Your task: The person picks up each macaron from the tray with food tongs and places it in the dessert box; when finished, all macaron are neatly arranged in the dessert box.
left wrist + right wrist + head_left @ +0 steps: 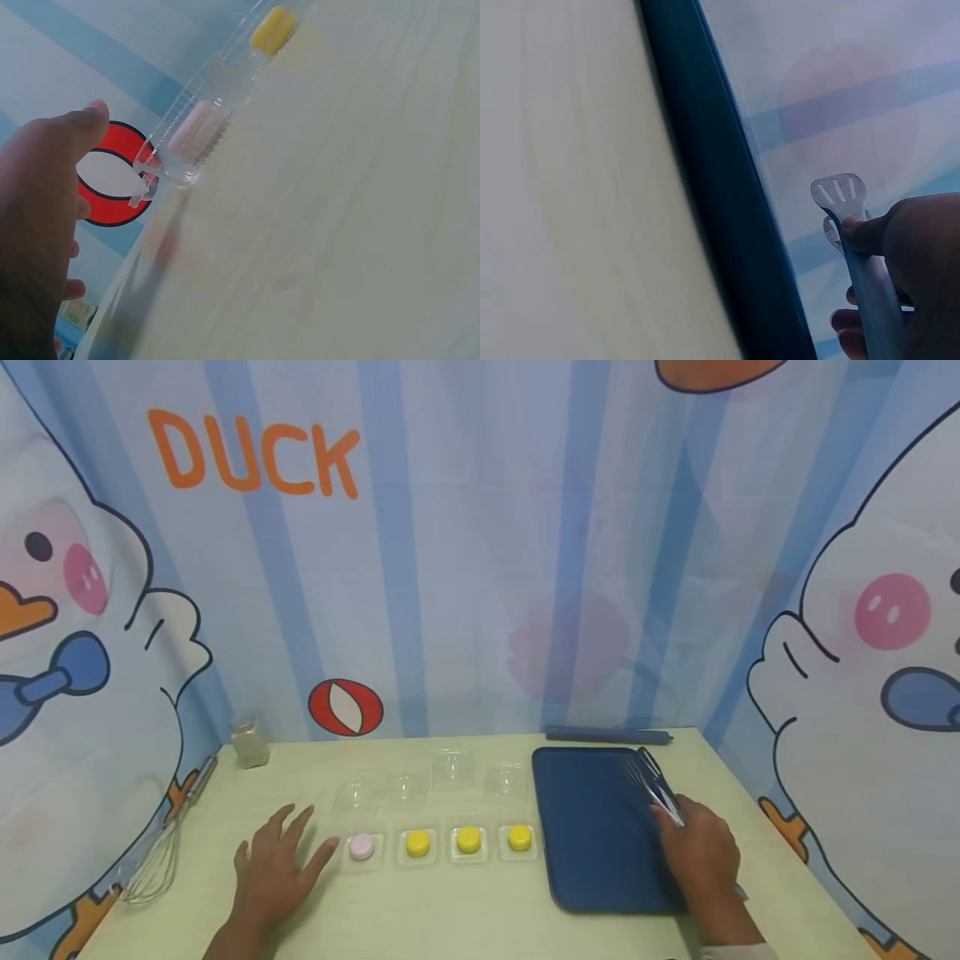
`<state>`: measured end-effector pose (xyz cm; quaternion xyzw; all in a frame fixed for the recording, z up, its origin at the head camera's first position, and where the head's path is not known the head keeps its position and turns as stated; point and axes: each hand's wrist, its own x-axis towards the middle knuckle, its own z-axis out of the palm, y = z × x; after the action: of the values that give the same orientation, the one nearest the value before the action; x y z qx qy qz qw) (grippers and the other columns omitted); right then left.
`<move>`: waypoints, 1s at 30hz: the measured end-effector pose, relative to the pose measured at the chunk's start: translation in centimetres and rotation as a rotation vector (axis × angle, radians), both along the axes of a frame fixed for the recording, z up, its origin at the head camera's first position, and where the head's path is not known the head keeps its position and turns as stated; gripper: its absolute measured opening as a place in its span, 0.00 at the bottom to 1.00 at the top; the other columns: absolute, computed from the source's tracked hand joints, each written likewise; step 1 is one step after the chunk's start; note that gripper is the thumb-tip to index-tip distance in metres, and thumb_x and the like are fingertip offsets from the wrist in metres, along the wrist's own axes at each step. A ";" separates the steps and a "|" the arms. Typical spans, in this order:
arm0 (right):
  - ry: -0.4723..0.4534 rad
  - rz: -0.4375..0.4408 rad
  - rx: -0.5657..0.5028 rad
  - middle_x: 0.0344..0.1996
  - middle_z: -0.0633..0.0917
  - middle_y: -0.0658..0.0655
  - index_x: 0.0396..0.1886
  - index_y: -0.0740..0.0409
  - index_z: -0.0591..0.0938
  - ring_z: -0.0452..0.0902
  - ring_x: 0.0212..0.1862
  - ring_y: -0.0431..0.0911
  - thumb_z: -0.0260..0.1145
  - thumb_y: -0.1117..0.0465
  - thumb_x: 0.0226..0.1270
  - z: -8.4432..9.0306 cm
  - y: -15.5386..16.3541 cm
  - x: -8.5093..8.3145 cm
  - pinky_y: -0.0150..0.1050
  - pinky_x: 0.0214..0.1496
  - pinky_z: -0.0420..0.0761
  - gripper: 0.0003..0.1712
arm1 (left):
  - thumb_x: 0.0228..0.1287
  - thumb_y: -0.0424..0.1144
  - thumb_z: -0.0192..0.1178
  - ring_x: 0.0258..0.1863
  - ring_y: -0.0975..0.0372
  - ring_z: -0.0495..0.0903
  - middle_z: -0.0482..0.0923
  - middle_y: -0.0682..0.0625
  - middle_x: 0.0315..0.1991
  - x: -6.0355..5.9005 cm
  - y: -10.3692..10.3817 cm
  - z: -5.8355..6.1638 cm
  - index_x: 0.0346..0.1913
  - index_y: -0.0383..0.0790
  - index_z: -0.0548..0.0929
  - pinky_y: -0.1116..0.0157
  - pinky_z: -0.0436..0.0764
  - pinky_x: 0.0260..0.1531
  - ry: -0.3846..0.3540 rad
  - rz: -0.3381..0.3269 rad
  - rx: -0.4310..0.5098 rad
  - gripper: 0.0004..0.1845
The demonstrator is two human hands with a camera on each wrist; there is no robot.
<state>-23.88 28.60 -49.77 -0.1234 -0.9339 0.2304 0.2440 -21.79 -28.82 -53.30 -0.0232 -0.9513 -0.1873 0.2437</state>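
The left hand (pixel 273 868) lies flat on the worktop (pixel 450 910), fingers spread, its grip holding nothing; just past its thumb sits the pink cake (pixel 362 846) in an open clear case. The right hand (pixel 701 852) has its grip closed round the tongs (pixel 654 787), whose slotted tips reach out above the dark blue tray (pixel 592 827). Between the two grips three yellow cakes (pixel 468 839) wait in their cases. By my reading, the tongs are picked up but no cake has yet reached the tray.
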 end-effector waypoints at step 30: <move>-0.042 -0.190 -0.138 0.37 0.91 0.72 0.48 0.69 0.88 0.85 0.31 0.61 0.73 0.54 0.73 -2.2 4.6 -0.8 0.46 0.23 0.67 0.19 | 0.77 0.66 0.60 0.74 0.30 0.67 0.66 0.30 0.78 0.0 0.0 0.2 0.76 0.37 0.76 0.14 0.58 0.65 -0.152 0.025 -0.005 0.40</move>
<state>-24.66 33.17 -52.02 -0.2329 -0.9048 0.2673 0.2360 -21.77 -28.83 -53.15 0.0025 -0.9678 -0.1829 0.1730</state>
